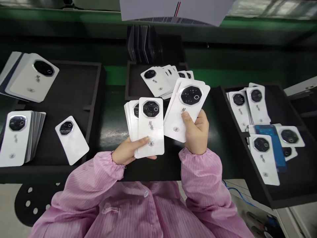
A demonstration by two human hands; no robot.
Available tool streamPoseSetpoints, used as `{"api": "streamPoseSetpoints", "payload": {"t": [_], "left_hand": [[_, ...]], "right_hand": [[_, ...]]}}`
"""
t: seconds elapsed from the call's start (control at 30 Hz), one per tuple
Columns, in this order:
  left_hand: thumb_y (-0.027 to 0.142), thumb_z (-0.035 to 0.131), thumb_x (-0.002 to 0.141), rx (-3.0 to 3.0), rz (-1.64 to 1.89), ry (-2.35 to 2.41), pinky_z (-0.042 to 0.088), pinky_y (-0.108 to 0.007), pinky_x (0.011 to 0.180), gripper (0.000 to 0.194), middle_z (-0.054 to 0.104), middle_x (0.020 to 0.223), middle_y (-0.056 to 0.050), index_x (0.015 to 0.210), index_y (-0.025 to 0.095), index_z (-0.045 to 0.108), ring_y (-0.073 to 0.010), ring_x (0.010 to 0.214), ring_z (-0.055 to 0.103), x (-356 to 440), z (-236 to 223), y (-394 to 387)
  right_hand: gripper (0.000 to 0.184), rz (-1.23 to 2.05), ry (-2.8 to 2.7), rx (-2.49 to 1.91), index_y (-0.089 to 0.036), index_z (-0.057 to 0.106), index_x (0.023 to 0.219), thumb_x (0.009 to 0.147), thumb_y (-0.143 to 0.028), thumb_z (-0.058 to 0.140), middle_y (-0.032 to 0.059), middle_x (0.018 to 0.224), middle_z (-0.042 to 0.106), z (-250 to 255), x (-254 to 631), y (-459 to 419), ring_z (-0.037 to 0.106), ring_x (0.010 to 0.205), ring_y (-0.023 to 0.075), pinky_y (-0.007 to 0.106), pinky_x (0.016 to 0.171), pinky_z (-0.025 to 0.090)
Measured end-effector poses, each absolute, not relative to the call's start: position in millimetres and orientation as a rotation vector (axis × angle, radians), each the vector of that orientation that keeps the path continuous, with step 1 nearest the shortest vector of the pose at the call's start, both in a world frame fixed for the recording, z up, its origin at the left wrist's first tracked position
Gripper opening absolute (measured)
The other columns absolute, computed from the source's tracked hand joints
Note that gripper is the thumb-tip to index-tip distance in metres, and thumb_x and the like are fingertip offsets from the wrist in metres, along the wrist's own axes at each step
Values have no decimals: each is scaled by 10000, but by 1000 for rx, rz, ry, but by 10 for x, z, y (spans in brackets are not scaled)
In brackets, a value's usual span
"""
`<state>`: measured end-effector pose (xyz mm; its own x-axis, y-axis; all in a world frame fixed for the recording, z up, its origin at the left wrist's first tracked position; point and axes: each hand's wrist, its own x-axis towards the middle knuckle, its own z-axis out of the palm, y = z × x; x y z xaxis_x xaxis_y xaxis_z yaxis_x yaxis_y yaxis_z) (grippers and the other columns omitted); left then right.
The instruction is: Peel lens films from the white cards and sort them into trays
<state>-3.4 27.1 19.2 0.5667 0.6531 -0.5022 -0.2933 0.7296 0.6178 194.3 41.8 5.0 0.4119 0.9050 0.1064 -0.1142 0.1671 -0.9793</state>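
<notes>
My left hand [128,152] is closed on a fanned stack of white phone back covers [148,127], each with a dark octagonal camera window; the thumb lies across the front cover's lower edge. My right hand [196,132] grips a second, smaller stack of the same white covers [184,105], tilted to the right, thumb pressed on the top one. The two stacks are side by side above the dark work surface and almost touch. Pink striped sleeves cover both arms.
A black tray at left [84,71] holds two stacks of covers and a single cover [71,138]. A middle tray [133,86] has a fanned pile. The right tray [294,188] carries more covers and a blue piece [274,142]. Dark plates stand upright behind.
</notes>
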Motion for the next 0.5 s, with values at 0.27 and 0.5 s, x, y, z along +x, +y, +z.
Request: {"api": "streamPoseSetpoints", "payload": {"t": [0.27,0.5], "left_hand": [[212,552,848,488,633,803,609,-376,659,448,633,1165,-125,1286,199,458,-283,992,633,-39,234,261],[233,569,839,507,632,786,607,-371,643,388,665,1097,-126,1219,169,528,-273,936,654,-19,191,249]], "right_hand": [[213,898,-908,-1196,-242,578,995,797,-313,619,17,1013,648,46,1903,385,632,937,202,378,796,542],[254,928,-903,-1244,-234,565,930,722,-290,701,6,930,659,8,1905,393,644,837,184,344,700,557]]}}
